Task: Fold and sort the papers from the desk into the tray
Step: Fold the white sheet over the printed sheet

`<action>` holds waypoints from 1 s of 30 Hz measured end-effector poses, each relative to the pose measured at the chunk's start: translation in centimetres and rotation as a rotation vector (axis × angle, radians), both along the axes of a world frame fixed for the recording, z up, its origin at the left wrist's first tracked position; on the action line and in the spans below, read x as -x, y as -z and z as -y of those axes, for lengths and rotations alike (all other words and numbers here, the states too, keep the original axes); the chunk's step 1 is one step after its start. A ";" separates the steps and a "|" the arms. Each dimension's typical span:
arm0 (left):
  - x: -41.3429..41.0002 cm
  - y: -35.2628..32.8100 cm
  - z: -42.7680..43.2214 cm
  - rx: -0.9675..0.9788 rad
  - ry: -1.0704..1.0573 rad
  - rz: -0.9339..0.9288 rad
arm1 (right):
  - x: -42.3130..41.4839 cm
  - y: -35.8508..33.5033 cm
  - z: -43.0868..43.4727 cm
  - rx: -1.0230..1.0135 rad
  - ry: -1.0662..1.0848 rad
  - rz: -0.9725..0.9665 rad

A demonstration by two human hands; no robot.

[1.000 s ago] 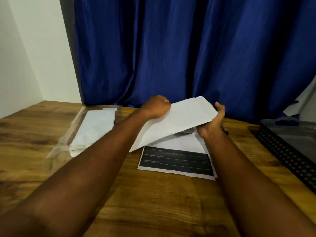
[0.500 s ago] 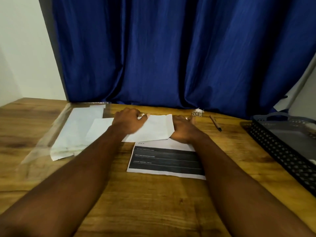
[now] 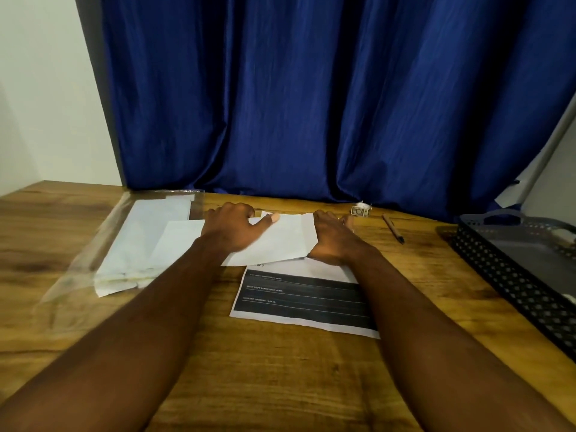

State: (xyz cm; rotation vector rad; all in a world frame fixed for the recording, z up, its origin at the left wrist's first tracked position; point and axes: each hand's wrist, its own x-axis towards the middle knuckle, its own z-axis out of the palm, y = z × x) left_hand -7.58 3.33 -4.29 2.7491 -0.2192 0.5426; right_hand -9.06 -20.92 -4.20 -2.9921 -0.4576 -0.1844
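Observation:
A folded white paper (image 3: 282, 241) lies flat on the wooden desk (image 3: 280, 369), partly over a printed sheet with dark bands (image 3: 304, 299). My left hand (image 3: 233, 227) presses on the folded paper's left part, thumb stretched across its top edge. My right hand (image 3: 333, 236) rests on its right edge, fingers flat toward the curtain. The black perforated tray (image 3: 511, 275) stands at the right edge of the desk, away from both hands.
A clear plastic sleeve (image 3: 103, 244) with white papers (image 3: 137, 244) in it lies to the left. A pen (image 3: 393, 228) and a small paper scrap (image 3: 361, 209) lie near the blue curtain (image 3: 311, 104) behind the desk.
The paper was held up in the air by both hands one second ago; it now lies folded flat on the desk with both hands pressing it down.

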 end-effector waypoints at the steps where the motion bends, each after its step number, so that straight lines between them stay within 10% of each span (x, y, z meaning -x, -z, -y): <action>1: 0.0 -0.1 0.0 -0.005 -0.001 0.000 | -0.1 0.1 0.0 -0.014 0.005 0.004; 14: -0.5 0.1 -0.4 -0.025 -0.025 -0.010 | 0.1 -0.1 2.4 -0.795 0.043 -0.038; 30: -0.7 0.5 -0.5 -0.018 0.040 -0.037 | -1.0 -0.4 3.4 -0.881 0.288 0.085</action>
